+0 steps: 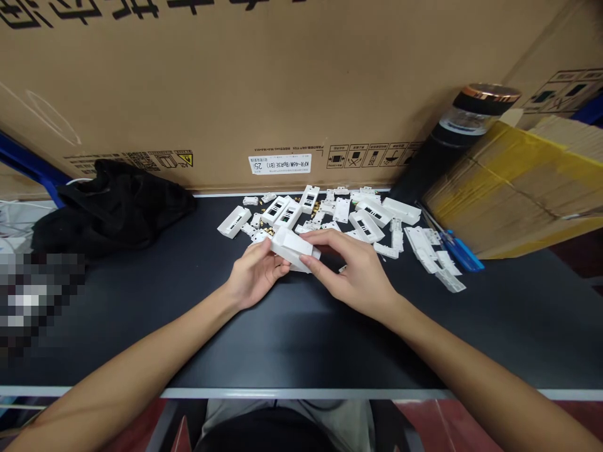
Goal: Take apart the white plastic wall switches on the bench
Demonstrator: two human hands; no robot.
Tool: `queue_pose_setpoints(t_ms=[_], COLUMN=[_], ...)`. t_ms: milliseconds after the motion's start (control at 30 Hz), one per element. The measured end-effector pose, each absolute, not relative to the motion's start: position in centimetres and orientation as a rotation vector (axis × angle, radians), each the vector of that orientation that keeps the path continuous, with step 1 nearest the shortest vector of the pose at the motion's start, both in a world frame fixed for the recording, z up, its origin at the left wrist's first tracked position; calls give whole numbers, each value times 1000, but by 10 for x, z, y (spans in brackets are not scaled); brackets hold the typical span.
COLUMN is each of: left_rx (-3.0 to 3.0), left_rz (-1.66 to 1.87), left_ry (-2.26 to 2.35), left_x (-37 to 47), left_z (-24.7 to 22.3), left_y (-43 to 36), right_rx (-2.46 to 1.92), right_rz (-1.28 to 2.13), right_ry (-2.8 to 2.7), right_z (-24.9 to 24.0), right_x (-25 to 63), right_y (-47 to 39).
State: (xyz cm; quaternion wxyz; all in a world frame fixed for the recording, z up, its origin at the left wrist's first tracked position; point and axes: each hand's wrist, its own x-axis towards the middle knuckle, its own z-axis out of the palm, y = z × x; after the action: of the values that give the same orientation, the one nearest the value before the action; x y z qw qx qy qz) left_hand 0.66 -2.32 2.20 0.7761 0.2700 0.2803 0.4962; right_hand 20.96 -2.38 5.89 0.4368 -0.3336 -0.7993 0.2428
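Between my two hands is a white plastic housing (pixel 293 245), held up a little in front of a pile of similar parts. My left hand (pixel 257 273) grips its left end, thumb on top and fingers curled beneath. On the right end, the thumb and fingers of my right hand (pixel 351 267) close around it. The underside of the housing is hidden. Right behind it lie white rectangular covers (pixel 288 215) with slots, small white plastic pieces (pixel 342 209) and tiny brass-coloured bits (pixel 316 207).
A large cardboard box (pixel 226 94) walls off the back of the dark table (pixel 301 339). To the right stand a black bottle (pixel 431 150) and a taped carton (pixel 513 188), with blue-handled screwdrivers (pixel 464 251) beside them. Black cloth (pixel 113 207) lies at the left.
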Motion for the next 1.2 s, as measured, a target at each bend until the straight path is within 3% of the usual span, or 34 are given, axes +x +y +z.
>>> queue_pose_setpoints(t_ms=[233, 967, 1200], left_rx=[564, 666, 743], left_rz=[932, 987, 937], left_ry=[512, 510, 550], left_x=[6, 11, 9], left_z=[23, 24, 21], left_y=[-24, -27, -27], right_rx=[-731, -643, -615], right_rz=[484, -229, -187], right_ry=[-2038, -2524, -2586], right_z=[59, 80, 86], right_x=[212, 233, 232], right_y=[-25, -17, -23])
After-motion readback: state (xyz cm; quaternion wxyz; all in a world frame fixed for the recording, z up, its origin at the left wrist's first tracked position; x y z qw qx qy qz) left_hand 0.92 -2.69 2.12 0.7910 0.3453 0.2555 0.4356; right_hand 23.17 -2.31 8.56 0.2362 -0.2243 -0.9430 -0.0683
